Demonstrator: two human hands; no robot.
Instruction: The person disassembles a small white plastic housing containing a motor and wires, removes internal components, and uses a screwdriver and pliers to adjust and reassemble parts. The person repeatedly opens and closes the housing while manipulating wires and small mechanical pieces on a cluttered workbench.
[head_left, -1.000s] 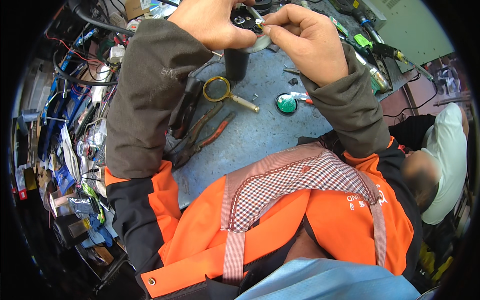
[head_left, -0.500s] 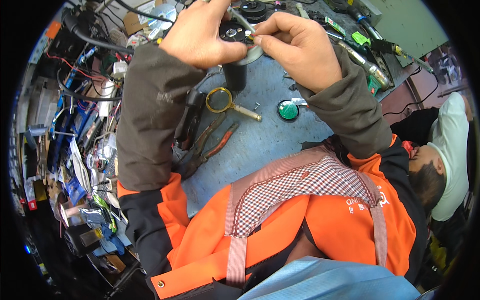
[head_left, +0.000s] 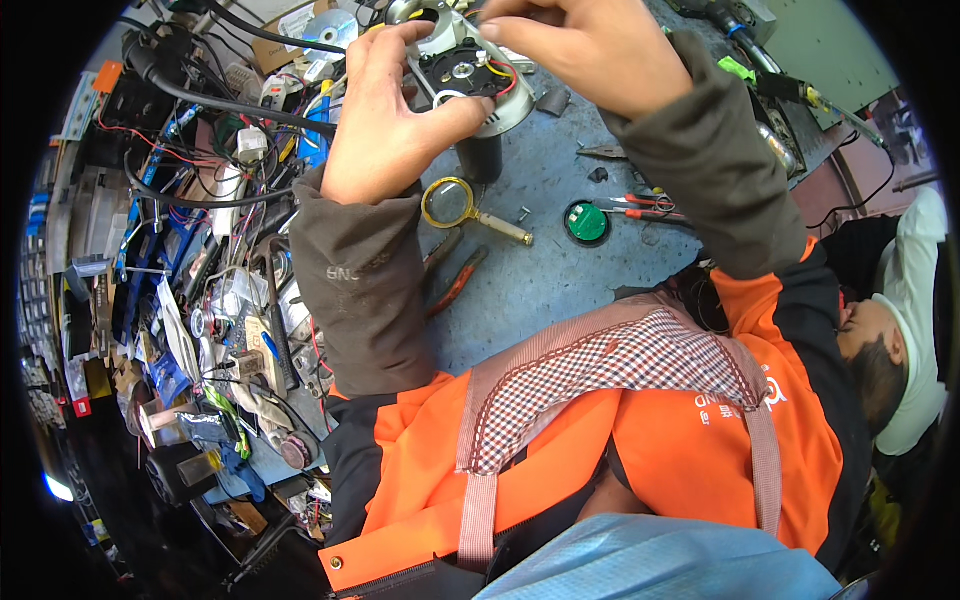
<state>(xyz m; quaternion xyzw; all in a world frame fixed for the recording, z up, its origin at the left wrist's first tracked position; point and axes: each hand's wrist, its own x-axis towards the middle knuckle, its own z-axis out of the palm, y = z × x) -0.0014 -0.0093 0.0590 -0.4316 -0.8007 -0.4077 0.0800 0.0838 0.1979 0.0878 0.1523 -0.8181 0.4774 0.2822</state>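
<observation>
My left hand (head_left: 395,115) is closed around the left side of a grey oval housing (head_left: 515,112), its thumb on the near rim. Inside the housing sits a round black part (head_left: 463,71) with a metal centre, beside red and yellow wires (head_left: 507,76). A black cylinder (head_left: 480,158) extends below the housing. At the far end of the housing, my right hand (head_left: 600,50) has its thumb and fingers drawn together. Whatever lies between those fingertips is too small to make out.
On the blue bench lie a magnifying glass (head_left: 448,203), a green round part in a black ring (head_left: 586,222), red-handled pliers (head_left: 458,283) and a small screw (head_left: 524,213). Cables and loose parts crowd the left. Another person (head_left: 915,330) is at the right.
My left hand has shifted slightly down, and my right hand has moved up. More of the housing's open face and wires shows. The pale, stick-like piece between my hands no longer shows.
</observation>
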